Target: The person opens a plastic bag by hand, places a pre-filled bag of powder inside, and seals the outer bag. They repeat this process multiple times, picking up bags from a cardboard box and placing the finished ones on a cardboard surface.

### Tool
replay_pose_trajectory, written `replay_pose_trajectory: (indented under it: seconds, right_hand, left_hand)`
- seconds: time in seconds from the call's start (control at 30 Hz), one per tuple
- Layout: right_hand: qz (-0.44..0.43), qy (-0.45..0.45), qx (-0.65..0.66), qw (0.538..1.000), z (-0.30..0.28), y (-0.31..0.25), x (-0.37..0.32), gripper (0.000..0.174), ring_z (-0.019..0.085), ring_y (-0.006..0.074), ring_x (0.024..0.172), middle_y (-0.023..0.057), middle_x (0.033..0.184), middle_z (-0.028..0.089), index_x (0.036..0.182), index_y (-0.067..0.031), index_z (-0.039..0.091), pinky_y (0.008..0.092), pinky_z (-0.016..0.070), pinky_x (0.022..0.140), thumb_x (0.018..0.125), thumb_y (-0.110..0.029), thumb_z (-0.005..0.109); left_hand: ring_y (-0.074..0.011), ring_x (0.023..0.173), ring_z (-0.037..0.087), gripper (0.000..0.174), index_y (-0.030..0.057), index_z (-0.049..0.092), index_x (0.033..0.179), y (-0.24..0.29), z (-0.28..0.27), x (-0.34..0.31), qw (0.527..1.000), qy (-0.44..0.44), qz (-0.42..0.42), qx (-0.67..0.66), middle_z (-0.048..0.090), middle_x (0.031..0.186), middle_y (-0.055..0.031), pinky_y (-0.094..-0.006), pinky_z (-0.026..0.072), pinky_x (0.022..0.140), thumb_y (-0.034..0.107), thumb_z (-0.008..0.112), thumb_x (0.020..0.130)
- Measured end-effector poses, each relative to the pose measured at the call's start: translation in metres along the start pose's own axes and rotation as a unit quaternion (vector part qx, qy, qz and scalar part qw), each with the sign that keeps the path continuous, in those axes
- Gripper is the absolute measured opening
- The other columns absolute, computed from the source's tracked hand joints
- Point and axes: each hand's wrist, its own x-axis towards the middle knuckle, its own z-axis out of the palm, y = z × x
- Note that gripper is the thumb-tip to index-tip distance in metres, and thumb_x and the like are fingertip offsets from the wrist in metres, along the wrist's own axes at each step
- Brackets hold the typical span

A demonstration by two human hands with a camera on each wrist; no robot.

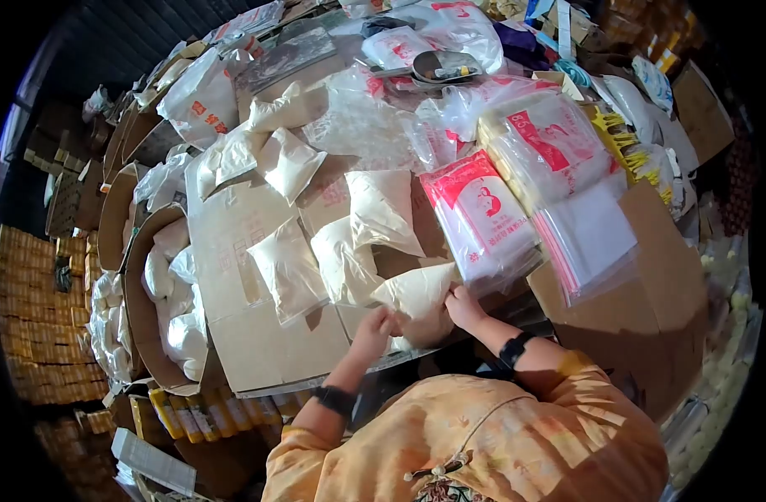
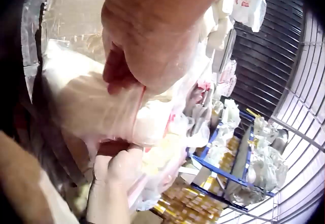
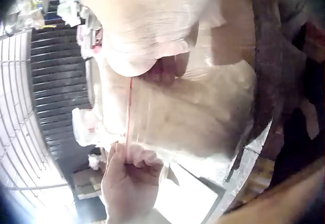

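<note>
A clear zip-lock bag point(image 1: 418, 294) filled with cream-coloured powder is at the table's near edge, in front of the person. At one end of its top edge, the left hand point(image 1: 375, 333) pinches the plastic between thumb and curled fingers. The right hand point(image 1: 465, 308) grips the other end of the same edge. A thin red seal line runs between the hands, visible on the bag point(image 3: 188, 117) in the right wrist view. Just beyond lie similar filled bags, among them one upright-looking bag point(image 1: 387, 209) and another point(image 1: 344, 259).
Packs of red-printed empty plastic bags point(image 1: 483, 219) lie to the right, beside a cardboard flap point(image 1: 642, 293). A metal scoop point(image 1: 444, 67) rests at the back. At left stands an open carton point(image 1: 136, 314) containing white bags. Flattened cardboard point(image 1: 224, 335) covers the table's left side.
</note>
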Motion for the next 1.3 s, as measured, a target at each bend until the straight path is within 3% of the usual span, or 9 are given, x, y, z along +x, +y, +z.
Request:
replay_pose_trajectory:
  seconds: [0.03, 0.13, 0.3, 0.4, 0.53, 0.87, 0.97, 1.07, 1.3]
  right_hand:
    - [-0.066, 0.015, 0.022, 0.997, -0.013, -0.027, -0.018, 0.023, 0.055, 0.0373, 0.091, 0.0205, 0.093, 0.06, 0.099, -0.0006, 0.056, 0.0386, 0.0436, 0.077, 0.082, -0.01, 0.044]
    - [-0.237, -0.002, -0.083, 0.968, -0.04, -0.058, -0.039, 0.019, 0.056, 0.0359, 0.087, 0.0197, 0.09, 0.059, 0.096, -0.0032, 0.057, 0.0362, 0.0451, 0.074, 0.08, -0.006, 0.048]
    - [-0.177, 0.094, -0.034, 0.979, -0.036, -0.087, -0.028, 0.021, 0.057, 0.0339, 0.064, 0.0159, 0.065, 0.057, 0.067, -0.0021, 0.044, 0.0371, 0.0437, 0.056, 0.084, -0.014, 0.048]
    - [-0.124, 0.033, -0.034, 0.991, -0.036, -0.089, -0.017, 0.024, 0.055, 0.0205, 0.053, 0.0093, 0.054, 0.052, 0.069, 0.0006, 0.046, 0.0311, 0.0425, 0.053, 0.087, -0.015, 0.046]
    - [-0.084, 0.029, -0.038, 0.995, -0.036, -0.084, -0.015, 0.024, 0.055, 0.0234, 0.052, 0.0099, 0.053, 0.052, 0.068, 0.0005, 0.047, 0.032, 0.0432, 0.054, 0.085, -0.017, 0.048]
    - [-0.455, 0.039, -0.23, 0.859, -0.063, -0.128, -0.042, 0.024, 0.054, 0.0256, 0.083, 0.0079, 0.087, 0.056, 0.088, -0.0076, 0.054, 0.0367, 0.042, 0.078, 0.069, -0.018, 0.066]
    - [-0.516, -0.042, -0.389, 0.762, -0.061, -0.127, -0.049, 0.027, 0.051, 0.0223, 0.092, 0.0068, 0.087, 0.056, 0.089, -0.0092, 0.055, 0.0385, 0.0353, 0.09, 0.067, -0.024, 0.063]
    - [-0.481, -0.082, -0.466, 0.739, -0.052, -0.098, -0.033, 0.015, 0.05, 0.022, 0.09, 0.0067, 0.084, 0.054, 0.082, -0.0081, 0.055, 0.0373, 0.0367, 0.087, 0.072, -0.019, 0.054]
    - [-0.469, -0.101, -0.418, 0.771, -0.034, -0.088, -0.028, 0.008, 0.052, 0.0266, 0.087, 0.0058, 0.074, 0.053, 0.071, -0.0082, 0.057, 0.0422, 0.0423, 0.075, 0.072, -0.013, 0.051]
  left_hand:
    - [-0.0142, 0.068, 0.059, 0.014, -0.0002, 0.052, 0.083, 0.013, 0.002, -0.013, 0.998, 0.035, 0.019, 0.049, 0.06, 0.069, -0.0075, -0.0282, 0.0483, 0.065, 0.011, 0.047, 0.087]
    - [-0.0146, 0.07, 0.061, 0.015, -0.0007, 0.053, 0.081, 0.021, -0.005, -0.044, 0.986, 0.042, 0.078, 0.141, 0.062, 0.071, -0.0093, -0.0287, 0.0479, 0.066, 0.01, 0.046, 0.088]
    - [-0.015, 0.063, 0.061, 0.008, -0.001, 0.053, 0.078, 0.054, 0.0, -0.038, 0.977, 0.179, 0.116, 0.011, 0.06, 0.066, -0.0086, -0.0268, 0.0458, 0.06, 0.004, 0.048, 0.083]
    - [-0.014, 0.059, 0.059, 0.01, -0.001, 0.053, 0.079, 0.054, -0.006, -0.03, 0.978, 0.179, 0.085, 0.062, 0.058, 0.064, -0.0079, -0.0266, 0.0454, 0.057, 0.004, 0.047, 0.084]
    - [-0.0141, 0.059, 0.06, 0.009, -0.0009, 0.054, 0.081, 0.039, -0.003, -0.032, 0.984, 0.159, 0.037, 0.072, 0.058, 0.064, -0.007, -0.0266, 0.0457, 0.056, 0.005, 0.048, 0.082]
    - [-0.0145, 0.062, 0.056, 0.006, -0.0012, 0.051, 0.083, 0.035, -0.012, -0.034, 0.962, 0.155, -0.02, 0.225, 0.054, 0.069, -0.0083, -0.0247, 0.0442, 0.057, 0.005, 0.052, 0.082]
    - [-0.0285, 0.081, 0.057, 0.023, 0.005, 0.055, 0.088, 0.053, -0.002, -0.043, 0.911, 0.246, 0.13, 0.306, 0.058, 0.085, -0.0135, -0.039, 0.044, 0.073, 0.018, 0.065, 0.072]
    - [-0.0243, 0.096, 0.051, 0.03, 0.0086, 0.055, 0.089, 0.094, 0.005, -0.056, 0.78, 0.174, 0.322, 0.507, 0.055, 0.094, -0.0107, -0.0438, 0.0368, 0.084, 0.02, 0.069, 0.064]
    - [-0.023, 0.094, 0.053, 0.021, 0.0112, 0.06, 0.091, 0.073, 0.011, -0.037, 0.741, 0.014, 0.184, 0.646, 0.054, 0.1, -0.0044, -0.045, 0.0363, 0.089, 0.015, 0.057, 0.071]
